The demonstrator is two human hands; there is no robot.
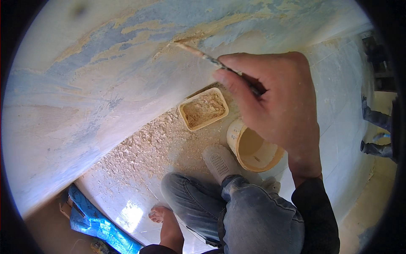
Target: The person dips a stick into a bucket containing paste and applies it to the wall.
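Observation:
My right hand is closed around a thin, plaster-coated scraper, seen almost edge-on, pinched between thumb and fingers. Its far tip meets the wall at a patch of rough tan plaster over blue-grey paint. My left hand hangs low beside my knee, small in view; its fingers look loosely parted and nothing shows in them. Below the scraper, a cream rectangular tub on the floor holds crumbly tan scrapings. Beneath my right wrist stands a round cream bucket with tan residue inside, partly covered by that hand.
Tan flakes litter the floor along the wall's foot. My dusty shoe is between tub and bucket. At lower left lies blue shiny sheeting. Another person's legs show at the far right, near a second wall.

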